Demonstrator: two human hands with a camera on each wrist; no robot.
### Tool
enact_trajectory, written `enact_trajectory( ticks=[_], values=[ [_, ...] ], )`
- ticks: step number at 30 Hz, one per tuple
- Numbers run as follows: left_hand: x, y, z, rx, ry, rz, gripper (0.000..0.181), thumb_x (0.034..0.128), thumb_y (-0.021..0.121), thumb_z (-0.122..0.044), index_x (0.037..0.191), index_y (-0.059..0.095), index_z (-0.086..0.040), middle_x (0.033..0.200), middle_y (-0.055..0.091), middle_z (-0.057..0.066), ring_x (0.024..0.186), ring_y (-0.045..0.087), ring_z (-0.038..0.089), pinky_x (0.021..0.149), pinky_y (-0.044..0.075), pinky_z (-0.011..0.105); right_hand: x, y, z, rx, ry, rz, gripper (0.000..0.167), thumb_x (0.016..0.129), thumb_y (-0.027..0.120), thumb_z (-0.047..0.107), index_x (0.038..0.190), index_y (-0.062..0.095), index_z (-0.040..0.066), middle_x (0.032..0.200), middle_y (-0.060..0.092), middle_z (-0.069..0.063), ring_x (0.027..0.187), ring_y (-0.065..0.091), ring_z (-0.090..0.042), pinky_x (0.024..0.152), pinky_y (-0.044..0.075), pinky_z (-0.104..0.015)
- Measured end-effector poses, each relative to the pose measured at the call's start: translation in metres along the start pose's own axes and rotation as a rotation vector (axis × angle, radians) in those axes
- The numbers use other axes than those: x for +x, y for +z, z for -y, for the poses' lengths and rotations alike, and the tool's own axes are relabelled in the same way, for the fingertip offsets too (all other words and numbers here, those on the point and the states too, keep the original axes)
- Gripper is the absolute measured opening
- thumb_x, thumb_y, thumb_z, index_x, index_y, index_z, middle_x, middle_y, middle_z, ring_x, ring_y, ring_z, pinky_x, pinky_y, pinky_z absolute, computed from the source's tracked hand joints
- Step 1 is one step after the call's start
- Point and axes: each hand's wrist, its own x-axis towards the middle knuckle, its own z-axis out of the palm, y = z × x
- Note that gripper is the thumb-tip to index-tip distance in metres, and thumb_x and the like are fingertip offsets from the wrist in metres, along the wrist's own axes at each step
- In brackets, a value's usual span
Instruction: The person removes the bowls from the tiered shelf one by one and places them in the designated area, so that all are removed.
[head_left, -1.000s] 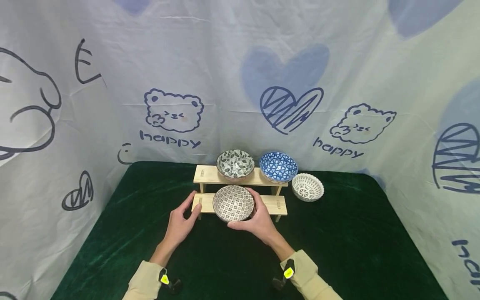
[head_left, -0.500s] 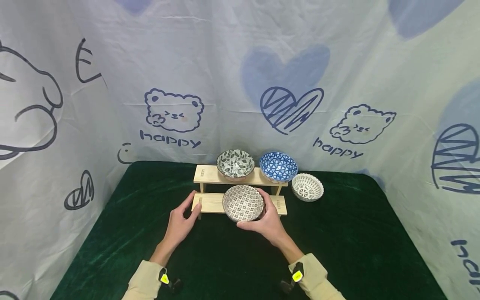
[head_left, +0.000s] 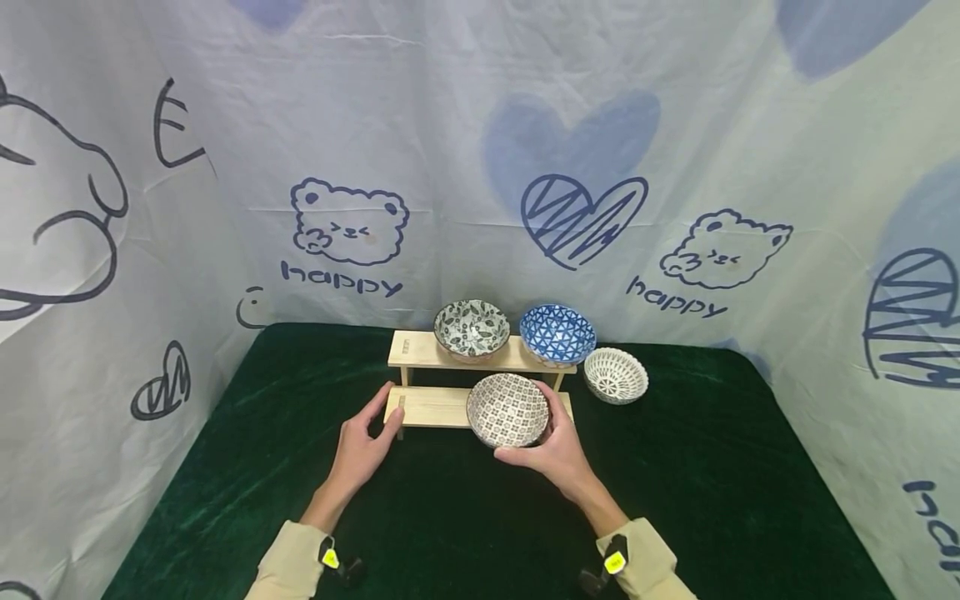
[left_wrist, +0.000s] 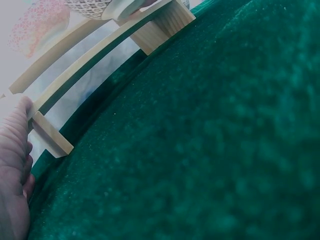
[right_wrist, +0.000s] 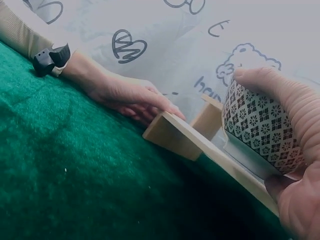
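Note:
A bowl with a brown lattice pattern (head_left: pixel 507 410) is over the right half of the lower shelf of the wooden stand (head_left: pixel 435 408). My right hand (head_left: pixel 561 454) grips its right side, thumb at the front. In the right wrist view the patterned bowl (right_wrist: pixel 256 122) has its base at the shelf board, and the right hand (right_wrist: pixel 300 117) curls round it. My left hand (head_left: pixel 358 450) holds the lower shelf's left end between thumb and fingers. The left wrist view has the left hand (left_wrist: pixel 12 160) with its thumb on the board's end (left_wrist: pixel 40 102).
On the upper shelf (head_left: pixel 414 350) are a bowl with dark leaves (head_left: pixel 471 329) and a blue triangle-patterned bowl (head_left: pixel 557 333). A white openwork bowl (head_left: pixel 615 375) sits right of the stand on the green cloth (head_left: pixel 712 467). A printed curtain (head_left: pixel 465 125) hangs behind.
My right hand has moved the brown-patterned bowl to the right along the lower shelf, from near its middle to its right part. The left hand has stayed at the shelf's left end.

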Motion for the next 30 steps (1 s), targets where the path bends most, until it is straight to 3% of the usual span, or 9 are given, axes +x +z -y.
enact_trajectory(
  ticks=[15, 18, 24, 30],
  values=[
    [0.000, -0.001, -0.001, 0.000, -0.018, 0.010, 0.062, 0.1055, 0.064, -0.037, 0.158, 0.046, -0.009, 0.160, 0.048, 0.010, 0.148, 0.045, 0.032, 0.120, 0.034, 0.059, -0.010, -0.026, -0.004, -0.068, 0.001, -0.095, 0.112, 0.072, 0.095, 0.005, 0.161, 0.027, 0.012, 0.161, 0.038, -0.012, 0.146, 0.041, -0.034, 0.121, 0.035, -0.049],
    [-0.001, 0.000, -0.001, -0.006, -0.015, 0.000, 0.061, 0.1048, 0.065, -0.036, 0.157, 0.048, -0.009, 0.159, 0.049, 0.009, 0.147, 0.046, 0.032, 0.121, 0.034, 0.058, -0.012, -0.032, -0.004, -0.071, 0.001, -0.110, 0.112, 0.071, 0.095, 0.004, 0.160, 0.028, 0.012, 0.160, 0.038, -0.010, 0.145, 0.042, -0.031, 0.121, 0.036, -0.042],
    [-0.001, 0.000, 0.000, 0.002, 0.004, -0.040, 0.057, 0.1023, 0.070, -0.032, 0.152, 0.054, -0.008, 0.154, 0.055, 0.010, 0.144, 0.051, 0.033, 0.118, 0.038, 0.058, -0.018, -0.045, -0.006, -0.093, 0.003, -0.135, 0.109, 0.073, 0.094, 0.004, 0.160, 0.028, 0.012, 0.161, 0.038, -0.010, 0.144, 0.042, -0.030, 0.110, 0.039, -0.016],
    [-0.001, 0.000, 0.000, -0.001, 0.009, -0.059, 0.057, 0.1010, 0.072, -0.031, 0.151, 0.056, -0.009, 0.153, 0.057, 0.011, 0.142, 0.052, 0.035, 0.117, 0.039, 0.059, -0.024, -0.054, -0.009, -0.110, 0.023, -0.162, 0.110, 0.074, 0.094, 0.004, 0.161, 0.027, 0.012, 0.161, 0.037, -0.011, 0.145, 0.042, -0.030, 0.108, 0.038, -0.012]
  ],
)
